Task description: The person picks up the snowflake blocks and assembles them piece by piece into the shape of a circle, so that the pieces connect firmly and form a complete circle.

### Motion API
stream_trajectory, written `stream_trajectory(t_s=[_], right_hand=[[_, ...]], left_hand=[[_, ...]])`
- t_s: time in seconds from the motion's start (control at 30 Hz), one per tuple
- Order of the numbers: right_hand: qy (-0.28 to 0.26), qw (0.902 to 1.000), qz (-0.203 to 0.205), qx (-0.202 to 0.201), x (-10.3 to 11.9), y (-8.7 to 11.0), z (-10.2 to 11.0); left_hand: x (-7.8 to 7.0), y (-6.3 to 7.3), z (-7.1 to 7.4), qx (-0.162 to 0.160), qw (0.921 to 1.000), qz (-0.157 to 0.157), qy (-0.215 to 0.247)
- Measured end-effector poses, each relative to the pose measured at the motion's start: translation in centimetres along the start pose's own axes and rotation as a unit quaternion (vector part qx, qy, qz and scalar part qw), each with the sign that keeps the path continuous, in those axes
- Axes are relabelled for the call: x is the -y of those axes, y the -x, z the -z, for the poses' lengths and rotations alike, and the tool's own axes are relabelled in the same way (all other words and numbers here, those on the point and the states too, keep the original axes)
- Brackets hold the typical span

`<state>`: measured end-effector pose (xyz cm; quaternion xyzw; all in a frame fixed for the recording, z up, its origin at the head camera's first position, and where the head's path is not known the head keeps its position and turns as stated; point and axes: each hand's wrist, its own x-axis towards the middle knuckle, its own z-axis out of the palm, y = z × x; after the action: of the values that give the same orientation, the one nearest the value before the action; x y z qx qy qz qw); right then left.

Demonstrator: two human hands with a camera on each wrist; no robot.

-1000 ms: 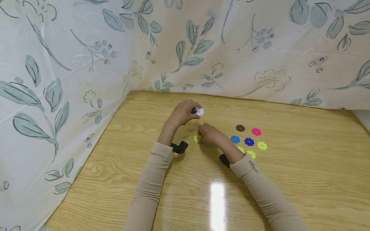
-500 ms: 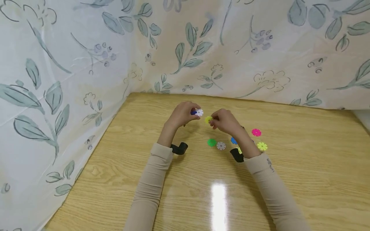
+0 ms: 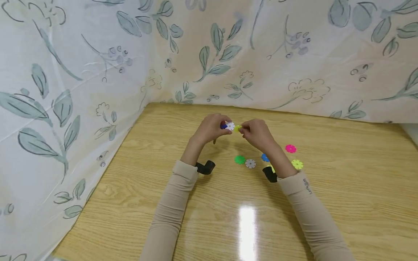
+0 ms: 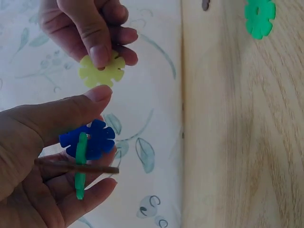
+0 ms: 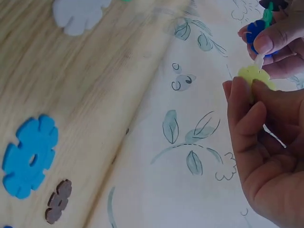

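Slotted flower-shaped plastic discs are joined in my left hand point(image 3: 211, 127), held above the table. In the left wrist view the joined piece has a blue disc point(image 4: 99, 139), a green disc point(image 4: 80, 178) seen edge-on and a thin brown disc point(image 4: 102, 169). A white disc point(image 3: 230, 126) sticks out from between my left thumb and fingers, on the blue disc's right. Thumb and index finger of my right hand point(image 3: 259, 134) pinch a yellow disc point(image 4: 99, 73). Its edge meets the white disc's edge in the right wrist view.
On the wooden table point(image 3: 147, 217) lie loose discs: green point(image 3: 240, 160), pale grey point(image 3: 250, 164), pink point(image 3: 290, 149), yellow point(image 3: 297, 164), light blue point(image 5: 31, 156) and brown point(image 5: 59, 202). My right forearm hides some of them. A leaf-patterned cloth point(image 3: 183, 65) rises behind and at left.
My right hand picked up the yellow disc from the table and raised it to the white disc. My left hand shifted slightly right, still holding the joined discs.
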<state>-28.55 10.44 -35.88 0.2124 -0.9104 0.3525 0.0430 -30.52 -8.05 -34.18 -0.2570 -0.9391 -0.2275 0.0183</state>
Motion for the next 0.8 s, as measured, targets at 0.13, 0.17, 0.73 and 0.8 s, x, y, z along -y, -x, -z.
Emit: stream_trajectory(t_s=[0.13,0.17,0.73,0.8], right_hand=[[0.033,0.9989,0.023,-0.023,0.1,-0.1,-0.2],[0.035,0.9987,0.026,-0.028,0.0,-0.1,-0.3],[0.006,0.9965,0.033,-0.076,-1.0,-0.4,-1.2],[0.007,0.9956,0.040,-0.085,-1.1,-0.5,-1.3]], left_hand=[[-0.1,-0.1,-0.1,-0.006,1.0000,0.002,-0.008],[-0.1,-0.1,-0.2,-0.008,0.9999,0.001,-0.009],[0.0,-0.5,-1.4,-0.039,0.9982,-0.043,-0.012],[0.0,-0.6,-1.5,-0.038,0.9982,-0.043,-0.015]])
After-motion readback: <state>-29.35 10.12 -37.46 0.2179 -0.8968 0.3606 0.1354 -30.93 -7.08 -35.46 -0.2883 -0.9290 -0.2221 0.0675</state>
